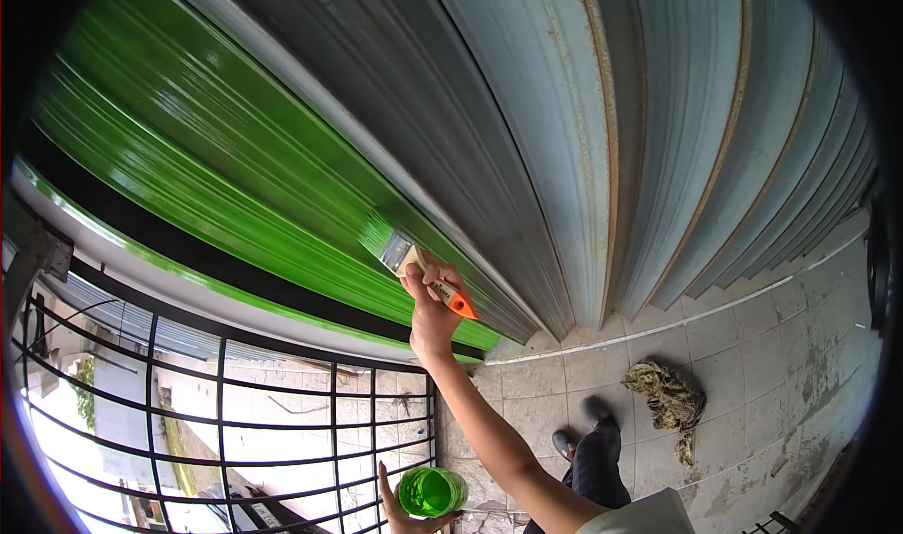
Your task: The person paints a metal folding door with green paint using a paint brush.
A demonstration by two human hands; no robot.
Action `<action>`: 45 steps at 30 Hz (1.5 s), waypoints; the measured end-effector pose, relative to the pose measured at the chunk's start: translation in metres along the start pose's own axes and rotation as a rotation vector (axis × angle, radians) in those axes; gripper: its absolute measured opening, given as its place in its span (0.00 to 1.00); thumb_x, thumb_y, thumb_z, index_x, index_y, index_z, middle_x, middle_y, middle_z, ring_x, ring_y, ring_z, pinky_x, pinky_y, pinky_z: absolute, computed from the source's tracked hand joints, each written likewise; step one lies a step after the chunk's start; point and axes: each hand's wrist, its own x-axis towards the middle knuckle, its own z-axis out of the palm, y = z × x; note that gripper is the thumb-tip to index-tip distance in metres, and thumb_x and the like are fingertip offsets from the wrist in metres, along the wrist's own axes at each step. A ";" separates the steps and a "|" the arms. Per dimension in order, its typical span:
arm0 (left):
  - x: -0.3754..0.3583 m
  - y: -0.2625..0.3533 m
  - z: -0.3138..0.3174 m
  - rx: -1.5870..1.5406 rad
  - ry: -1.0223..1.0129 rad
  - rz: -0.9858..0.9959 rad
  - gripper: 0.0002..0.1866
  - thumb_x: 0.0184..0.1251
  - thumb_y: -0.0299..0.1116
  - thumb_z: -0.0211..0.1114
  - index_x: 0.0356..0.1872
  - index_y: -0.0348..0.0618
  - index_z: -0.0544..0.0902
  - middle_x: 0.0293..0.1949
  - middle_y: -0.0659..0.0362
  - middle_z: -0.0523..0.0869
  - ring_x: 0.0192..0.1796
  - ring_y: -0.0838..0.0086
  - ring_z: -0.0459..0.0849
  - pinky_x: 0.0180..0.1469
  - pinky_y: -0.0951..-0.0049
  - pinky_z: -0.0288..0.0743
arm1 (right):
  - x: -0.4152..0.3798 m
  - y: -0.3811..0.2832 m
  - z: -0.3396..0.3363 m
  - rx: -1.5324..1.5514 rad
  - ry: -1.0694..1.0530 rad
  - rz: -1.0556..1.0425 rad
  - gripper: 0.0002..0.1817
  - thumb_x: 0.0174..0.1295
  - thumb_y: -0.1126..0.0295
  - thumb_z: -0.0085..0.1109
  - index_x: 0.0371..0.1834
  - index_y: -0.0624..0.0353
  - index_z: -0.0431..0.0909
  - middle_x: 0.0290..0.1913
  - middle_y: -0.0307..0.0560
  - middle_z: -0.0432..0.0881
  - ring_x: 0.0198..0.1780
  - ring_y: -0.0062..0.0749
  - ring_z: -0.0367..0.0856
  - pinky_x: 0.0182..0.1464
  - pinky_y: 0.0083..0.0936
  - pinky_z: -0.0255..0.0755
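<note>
My right hand (435,325) grips a paintbrush (411,260) with a pale handle, an orange end and a metal band. Its green-coated bristles press against the green painted part (235,186) of a folded metal panel. Lower down, my left hand (403,515) is wrapped around a clear container (433,492) of bright green paint, with part of that hand cut off by the frame's bottom edge. To the right of the brush the panel's folds (527,130) are grey, with rust-brown edges on several of them.
A black metal grille (222,393) stands at lower left, with an outdoor area behind it. A crumpled, stained cloth (666,398) lies on the tiled floor (743,355), near my shoes (594,410). A white line runs along the panel's foot.
</note>
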 end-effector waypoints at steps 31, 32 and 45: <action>0.004 0.018 0.005 0.001 0.035 0.027 0.75 0.30 0.33 0.87 0.76 0.52 0.37 0.64 0.46 0.70 0.64 0.61 0.73 0.64 0.54 0.72 | 0.019 -0.038 0.059 0.140 -0.059 -0.014 0.11 0.59 0.81 0.64 0.29 0.59 0.69 0.39 0.42 0.80 0.38 0.23 0.81 0.42 0.24 0.82; 0.005 0.019 0.007 0.002 0.026 0.028 0.75 0.30 0.33 0.87 0.76 0.52 0.37 0.64 0.46 0.70 0.64 0.61 0.73 0.64 0.54 0.72 | 0.024 -0.029 0.051 0.117 -0.049 0.015 0.12 0.59 0.80 0.65 0.30 0.58 0.69 0.41 0.43 0.80 0.40 0.25 0.82 0.44 0.28 0.83; 0.017 0.012 0.015 0.007 -0.005 -0.006 0.75 0.29 0.33 0.88 0.76 0.50 0.37 0.62 0.46 0.72 0.62 0.60 0.75 0.64 0.55 0.72 | 0.033 0.070 -0.212 -0.177 0.579 0.118 0.12 0.52 0.84 0.65 0.30 0.58 0.72 0.34 0.39 0.77 0.35 0.23 0.78 0.37 0.24 0.81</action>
